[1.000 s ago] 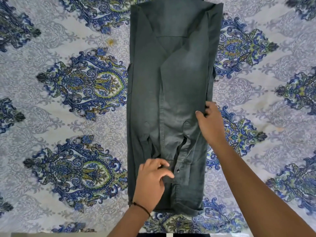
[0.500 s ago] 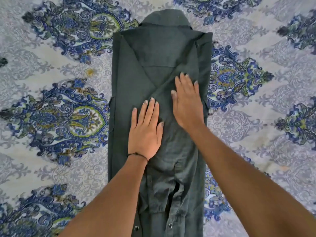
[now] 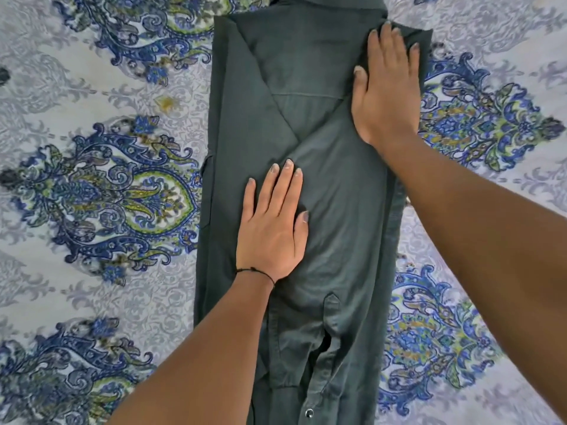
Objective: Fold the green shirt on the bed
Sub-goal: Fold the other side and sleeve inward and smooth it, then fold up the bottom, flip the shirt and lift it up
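The dark green shirt [image 3: 337,210] lies face down on the bed as a long narrow strip, both sides and sleeves folded in over its back, collar at the top edge. My left hand [image 3: 273,222] rests flat on the middle of the shirt, fingers together, holding nothing. My right hand [image 3: 386,87] lies flat on the upper right shoulder area, fingertips at the top right corner of the fold. The shirt's lower end runs out of view at the bottom.
The bedsheet [image 3: 107,194] is pale grey-white with blue and green paisley medallions and spreads on both sides of the shirt. A small yellowish stain [image 3: 167,102] marks the sheet left of the shirt.
Both hands left the cuffs near the hem and moved up the shirt, pressing flat. Since half a second ago my right hand slid up to the right shoulder; my left hand stayed mid-shirt.
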